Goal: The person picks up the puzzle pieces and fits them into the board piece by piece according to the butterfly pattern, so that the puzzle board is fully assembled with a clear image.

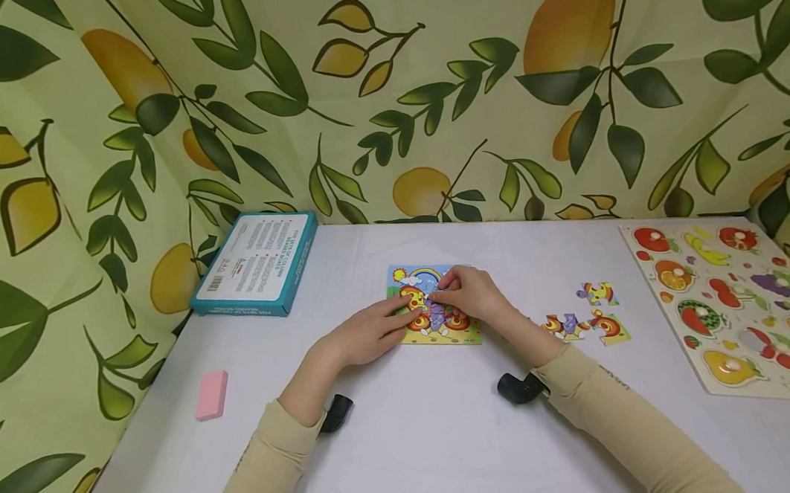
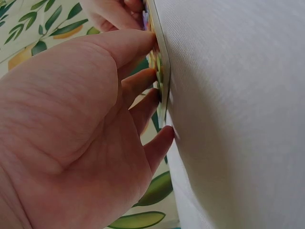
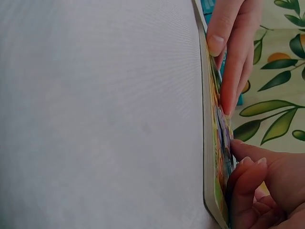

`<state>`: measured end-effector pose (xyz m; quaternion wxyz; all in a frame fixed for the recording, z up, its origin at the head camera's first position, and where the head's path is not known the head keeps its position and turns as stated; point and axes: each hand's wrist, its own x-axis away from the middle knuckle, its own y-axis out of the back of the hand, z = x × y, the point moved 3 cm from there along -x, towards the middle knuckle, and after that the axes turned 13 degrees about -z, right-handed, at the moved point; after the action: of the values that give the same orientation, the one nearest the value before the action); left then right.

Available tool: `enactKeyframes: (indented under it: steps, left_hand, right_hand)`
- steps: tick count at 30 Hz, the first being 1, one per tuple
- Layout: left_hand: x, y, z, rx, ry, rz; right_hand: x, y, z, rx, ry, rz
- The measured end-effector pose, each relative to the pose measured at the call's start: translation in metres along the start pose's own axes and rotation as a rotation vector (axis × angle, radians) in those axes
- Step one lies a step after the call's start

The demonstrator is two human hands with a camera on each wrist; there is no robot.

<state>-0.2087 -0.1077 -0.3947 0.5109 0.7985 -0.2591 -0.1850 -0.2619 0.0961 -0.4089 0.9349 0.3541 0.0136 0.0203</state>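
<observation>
A small jigsaw board (image 1: 440, 339) with a butterfly, sun and rainbow picture lies flat on the table. My left hand (image 1: 367, 332) rests on its left side, fingers stretched across the pieces; in the left wrist view, the left hand (image 2: 71, 119) has its thumb and fingertips along the board's edge. Over the board's right half, my right hand (image 1: 473, 294) pinches a puzzle piece (image 1: 435, 292) against the picture, thumb and curled fingers together. The right wrist view shows the right hand (image 3: 267, 186) low at the board, where its fingers hide most of the piece.
Loose puzzle pieces (image 1: 598, 293) and joined-looking pieces (image 1: 610, 327) lie right of the board. Farther right is a fruit peg board (image 1: 740, 310). A teal box (image 1: 255, 261) stands back left, with a pink block (image 1: 211, 395) nearer the front. A patterned curtain (image 1: 388, 113) hangs behind.
</observation>
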Motion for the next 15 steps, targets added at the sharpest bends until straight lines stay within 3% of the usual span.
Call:
enactKeyframes:
  steps: [15]
  left_hand:
    - [-0.001, -0.0008, 0.0009, -0.008, 0.015, -0.001]
  right_hand:
    - [-0.0019, 0.0001, 0.0017, 0.011, 0.013, -0.007]
